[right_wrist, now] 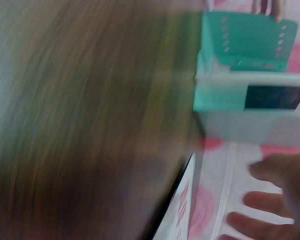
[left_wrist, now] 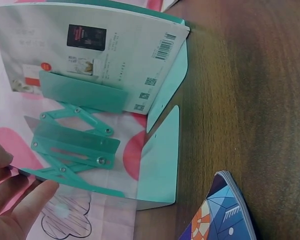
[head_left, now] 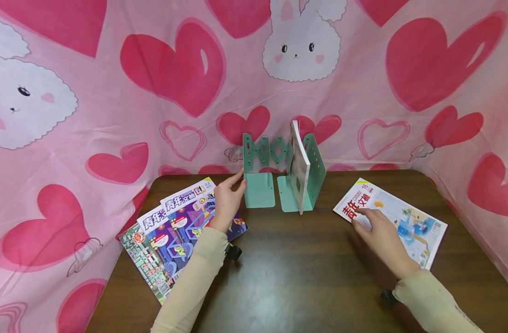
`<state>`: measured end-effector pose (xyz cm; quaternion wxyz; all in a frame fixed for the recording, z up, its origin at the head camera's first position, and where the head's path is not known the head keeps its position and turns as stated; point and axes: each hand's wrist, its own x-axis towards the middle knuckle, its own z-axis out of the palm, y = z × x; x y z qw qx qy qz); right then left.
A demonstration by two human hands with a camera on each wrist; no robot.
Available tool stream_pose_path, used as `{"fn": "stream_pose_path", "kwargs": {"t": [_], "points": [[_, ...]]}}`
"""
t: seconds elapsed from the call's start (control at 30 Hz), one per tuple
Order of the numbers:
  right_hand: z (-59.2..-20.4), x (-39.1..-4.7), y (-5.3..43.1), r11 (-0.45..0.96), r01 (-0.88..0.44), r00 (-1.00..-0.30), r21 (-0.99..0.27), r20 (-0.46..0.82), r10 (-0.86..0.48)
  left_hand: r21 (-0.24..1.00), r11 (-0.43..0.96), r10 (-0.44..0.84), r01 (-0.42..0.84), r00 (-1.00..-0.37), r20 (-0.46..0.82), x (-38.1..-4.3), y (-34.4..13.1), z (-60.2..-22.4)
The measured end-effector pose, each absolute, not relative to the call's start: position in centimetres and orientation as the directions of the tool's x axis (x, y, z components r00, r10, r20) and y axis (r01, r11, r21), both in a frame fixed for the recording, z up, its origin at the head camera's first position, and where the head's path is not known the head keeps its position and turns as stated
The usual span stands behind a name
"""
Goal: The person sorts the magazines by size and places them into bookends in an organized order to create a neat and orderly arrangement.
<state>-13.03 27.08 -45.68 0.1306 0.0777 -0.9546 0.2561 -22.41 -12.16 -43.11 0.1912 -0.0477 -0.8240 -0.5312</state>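
Observation:
A green expandable bookend [head_left: 259, 189] stands near the back of the table, its two end plates joined by a folding lattice. My left hand [head_left: 229, 199] pinches the edge of its left end plate; in the left wrist view, thumb and fingers [left_wrist: 32, 205] lie on either side of that edge. One magazine [head_left: 299, 166] stands upright, slightly tilted, against the right end plate. Over at the right, my right hand [head_left: 381, 236] is above a magazine [head_left: 429, 231] with a blue popsicle cover; its fingers are spread and hold nothing. Contact with the cover cannot be made out.
Several overlapping magazines [head_left: 175, 231] lie flat at the left, partly hidden by my left forearm. The brown wooden table [head_left: 295, 277] meets a pink cloth [head_left: 245, 88] with hearts and rabbits behind and at the sides. The right wrist view is blurred.

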Motion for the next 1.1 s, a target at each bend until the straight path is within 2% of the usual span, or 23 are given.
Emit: {"fn": "stream_pose_path", "kwargs": {"t": [0.17,0.33,0.57,0.83,1.1], "points": [[-46.6,-13.0,29.6,0.916,-0.186,-0.978,-0.357,0.155,-0.139,0.858,0.434,-0.128,0.274,-0.924,0.359,-22.4,-12.1,-43.2],[-47.1,-13.1,31.2,0.931,-0.159,-0.987,-0.328,0.06,-0.148,0.857,0.436,-0.127,0.274,-0.924,0.36,-22.4,-12.1,-43.3],[-47.4,-12.9,32.2,0.934,-0.183,-0.983,-0.308,0.077,-0.168,0.86,0.437,-0.134,0.265,-0.926,0.353,-22.4,-12.0,-43.2],[-47.0,-12.9,32.8,0.948,-0.145,-0.989,-0.282,0.011,-0.148,0.858,0.438,-0.138,0.269,-0.923,0.36,-22.4,-12.1,-43.4],[-47.0,-12.7,32.3,0.951,-0.218,-0.976,-0.219,0.028,-0.218,0.861,0.432,-0.118,0.268,-0.93,0.348,-22.4,-12.2,-43.4]]}}
